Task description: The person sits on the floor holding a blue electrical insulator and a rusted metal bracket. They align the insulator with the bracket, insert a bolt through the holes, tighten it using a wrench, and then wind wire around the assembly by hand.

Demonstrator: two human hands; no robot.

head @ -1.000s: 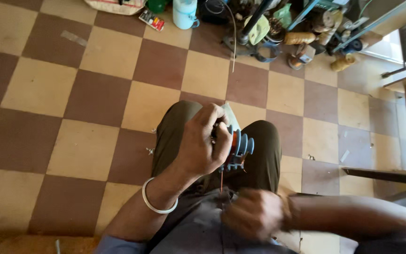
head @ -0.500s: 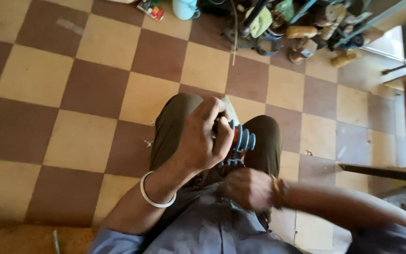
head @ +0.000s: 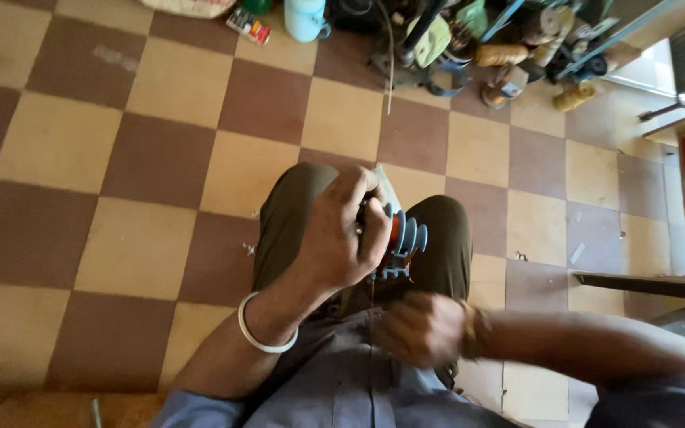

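The person sits over a checkered floor (head: 160, 158) of brown and cream tiles, knees in olive trousers (head: 295, 214) below the hands. The left hand (head: 338, 238) is wrapped around a blue ribbed part (head: 406, 238) with a bit of orange showing between its fins; the fingers curl over its top and the ribs stick out to the right of the grip. A pale bangle (head: 259, 337) sits on that wrist. Just below and to the right of the grip, the right hand (head: 418, 329) hangs blurred, fingers drawn in; whether it pinches anything I cannot tell, though a thin dark thread (head: 373, 297) runs straight down from the held part beside it. Well beyond the grip, at the far edge of the floor, lie a light blue jug (head: 307, 17) and a heap of tools (head: 485, 40).
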